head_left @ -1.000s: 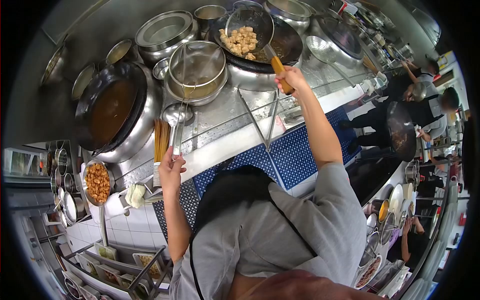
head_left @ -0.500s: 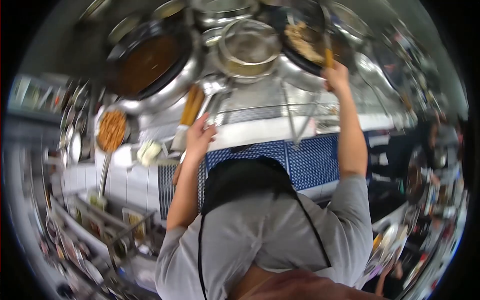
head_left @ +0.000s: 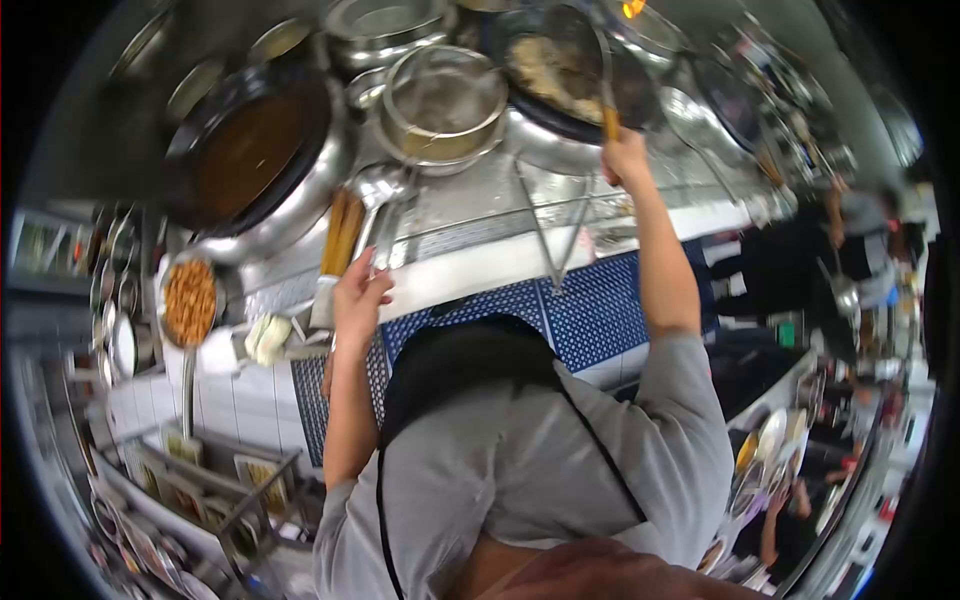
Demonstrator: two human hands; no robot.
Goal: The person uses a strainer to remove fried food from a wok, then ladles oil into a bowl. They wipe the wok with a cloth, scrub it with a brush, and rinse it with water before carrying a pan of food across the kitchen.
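Note:
My right hand (head_left: 626,160) is closed around the wooden grip of a long-handled cooking utensil (head_left: 606,75). Its metal shaft reaches up over a dark wok (head_left: 640,90), and its head is hard to make out there. Pale food pieces (head_left: 545,70) lie in that wok. Near the counter's front edge, my left hand (head_left: 358,300) hovers with loosely bent fingers, apart from one another, and nothing shows in them. Just beyond it lie a metal ladle (head_left: 380,184) and wooden-handled tools (head_left: 342,232).
A second wok (head_left: 250,150) holds brown liquid at left. Between the woks, a strainer (head_left: 445,90) rests over a pot. A pan of brown pieces (head_left: 189,300) stands far left. Flame (head_left: 632,8) shows at the top. Another person (head_left: 865,225) stands at right.
The whole view has shifted, so the counter and woks appear further left. My right hand keeps its hold on the utensil over the wok. A flame now shows at the top.

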